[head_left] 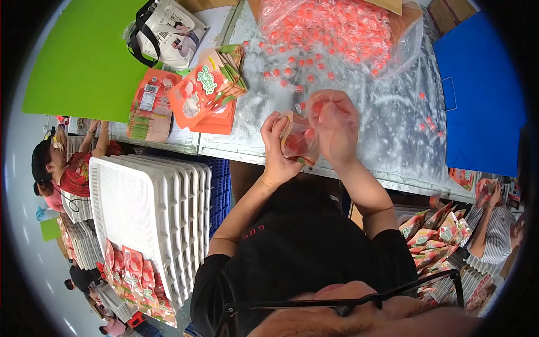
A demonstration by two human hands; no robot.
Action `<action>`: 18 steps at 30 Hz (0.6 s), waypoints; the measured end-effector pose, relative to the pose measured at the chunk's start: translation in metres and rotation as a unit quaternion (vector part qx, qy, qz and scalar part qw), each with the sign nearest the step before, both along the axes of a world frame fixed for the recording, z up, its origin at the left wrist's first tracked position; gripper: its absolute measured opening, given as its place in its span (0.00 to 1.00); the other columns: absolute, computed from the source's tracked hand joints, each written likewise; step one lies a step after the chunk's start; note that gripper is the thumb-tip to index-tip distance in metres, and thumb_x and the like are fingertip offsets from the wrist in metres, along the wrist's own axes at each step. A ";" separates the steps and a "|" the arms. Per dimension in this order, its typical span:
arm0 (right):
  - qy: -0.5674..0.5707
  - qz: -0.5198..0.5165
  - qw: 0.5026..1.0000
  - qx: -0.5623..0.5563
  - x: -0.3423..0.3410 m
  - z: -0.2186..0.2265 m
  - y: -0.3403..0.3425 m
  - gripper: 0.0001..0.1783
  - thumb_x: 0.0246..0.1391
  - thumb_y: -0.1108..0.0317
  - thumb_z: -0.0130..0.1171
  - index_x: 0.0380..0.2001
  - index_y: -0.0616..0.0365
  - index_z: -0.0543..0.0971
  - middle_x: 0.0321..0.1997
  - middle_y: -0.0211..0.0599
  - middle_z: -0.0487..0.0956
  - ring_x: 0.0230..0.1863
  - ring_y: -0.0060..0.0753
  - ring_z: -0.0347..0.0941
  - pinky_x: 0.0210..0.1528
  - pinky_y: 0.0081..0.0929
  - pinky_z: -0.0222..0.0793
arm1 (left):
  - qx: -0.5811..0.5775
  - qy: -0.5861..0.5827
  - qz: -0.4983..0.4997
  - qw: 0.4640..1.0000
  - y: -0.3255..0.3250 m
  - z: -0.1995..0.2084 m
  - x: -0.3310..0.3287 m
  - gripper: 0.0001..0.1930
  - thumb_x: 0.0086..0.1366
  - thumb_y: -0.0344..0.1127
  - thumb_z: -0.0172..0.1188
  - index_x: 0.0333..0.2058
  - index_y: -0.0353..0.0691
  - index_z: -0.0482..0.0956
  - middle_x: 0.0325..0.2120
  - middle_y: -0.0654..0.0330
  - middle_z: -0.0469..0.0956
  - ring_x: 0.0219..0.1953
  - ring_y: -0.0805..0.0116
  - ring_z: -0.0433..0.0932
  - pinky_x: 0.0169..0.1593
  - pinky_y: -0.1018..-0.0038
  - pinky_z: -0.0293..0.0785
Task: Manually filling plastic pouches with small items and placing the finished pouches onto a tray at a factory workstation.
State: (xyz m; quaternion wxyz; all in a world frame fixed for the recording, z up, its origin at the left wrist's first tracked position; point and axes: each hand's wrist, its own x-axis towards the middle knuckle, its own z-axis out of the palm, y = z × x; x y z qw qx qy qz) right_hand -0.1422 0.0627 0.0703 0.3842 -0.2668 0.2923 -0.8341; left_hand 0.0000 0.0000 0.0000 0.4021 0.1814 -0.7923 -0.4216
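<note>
My left hand [276, 147] is closed on the edge of a candy pouch [296, 138], whose mouth is spread wide. Red balls show inside the pouch or through its clear side. Close against its right edge is my right hand [337, 126], palm up with the fingers curled over wrapped red candies [319, 108]. How many it holds is hidden by the fingers. Beyond both hands, loose wrapped candies [299, 88] are scattered on the metal table [247, 126], in front of a large heap of the same candies [337, 33].
Flat pouches [202, 90] lie stacked left of my hands, near a white bag [171, 33]. Green [84, 62] and blue [477, 92] panels flank the table. White trays [126, 191] stand stacked at lower left, filled pouches [429, 236] at lower right. Other people [73, 174] work nearby.
</note>
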 end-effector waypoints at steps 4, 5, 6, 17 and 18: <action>0.133 -0.014 0.990 0.049 -0.001 0.004 0.002 0.17 0.59 0.71 0.59 0.50 0.66 0.74 0.48 0.41 0.76 0.52 0.31 0.73 0.57 0.28 0.68 | 0.012 -0.027 0.023 0.999 0.000 0.003 -0.005 0.58 0.33 0.27 0.80 0.64 0.44 0.55 0.62 0.45 0.50 0.67 0.39 0.52 0.67 0.50 0.59; 0.151 -0.002 0.986 0.066 -0.002 0.006 0.002 0.18 0.58 0.73 0.59 0.51 0.66 0.74 0.48 0.40 0.77 0.52 0.30 0.73 0.56 0.28 0.68 | 0.011 -0.029 0.028 0.999 0.000 0.004 -0.007 0.58 0.34 0.26 0.80 0.65 0.43 0.55 0.62 0.45 0.49 0.67 0.39 0.52 0.67 0.51 0.59; 0.151 -0.002 0.986 0.066 -0.002 0.008 0.003 0.18 0.58 0.73 0.59 0.51 0.66 0.74 0.48 0.40 0.77 0.52 0.30 0.73 0.56 0.28 0.68 | 0.011 -0.029 0.027 0.999 0.000 0.005 -0.007 0.58 0.34 0.26 0.80 0.65 0.43 0.55 0.62 0.45 0.49 0.67 0.39 0.52 0.67 0.51 0.59; 0.197 -0.016 0.978 0.070 -0.001 0.016 0.005 0.22 0.53 0.74 0.64 0.51 0.66 0.74 0.52 0.40 0.77 0.53 0.28 0.72 0.57 0.30 0.67 | 0.005 -0.028 0.065 0.997 0.004 0.006 -0.016 0.56 0.40 0.27 0.77 0.67 0.40 0.51 0.60 0.47 0.52 0.63 0.45 0.57 0.66 0.57 0.59; 0.196 -0.015 0.978 0.071 -0.005 0.020 0.007 0.22 0.53 0.74 0.64 0.51 0.66 0.74 0.52 0.40 0.77 0.53 0.28 0.72 0.57 0.30 0.67 | 0.006 -0.029 0.066 0.997 0.003 0.006 -0.015 0.56 0.40 0.27 0.77 0.67 0.40 0.51 0.60 0.47 0.52 0.63 0.45 0.57 0.66 0.57 0.59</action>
